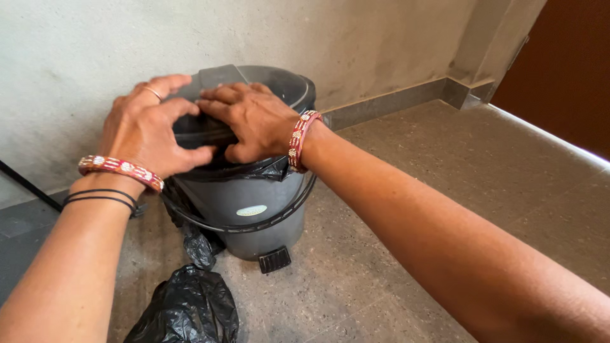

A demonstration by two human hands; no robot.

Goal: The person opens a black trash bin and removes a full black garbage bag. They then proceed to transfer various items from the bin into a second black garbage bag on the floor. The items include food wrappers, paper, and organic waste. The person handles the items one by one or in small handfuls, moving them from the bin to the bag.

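grey round plastic pedal bin (254,209) stands on the speckled stone floor (445,190) against the pale plaster wall (318,38), directly under both hands. its dark hinged lid (279,86) is down, and a black plastic liner bag (267,170) bulges out just below the fingers, caught around the rim. the left hand (143,130) lies over the near left edge of the lid, fingers curled and thumb hooked under, so it clasps rim and liner together. the right hand (254,121) presses flat on the lid, fingers spread and touching the left fingertips; it grips nothing, it only bears down. a thin black wire handle (267,222) hangs slack below the wrists. the black foot pedal (274,259) juts out at the base, and a crumpled black plastic bag (187,305) lies on the floor well below the left wrist.
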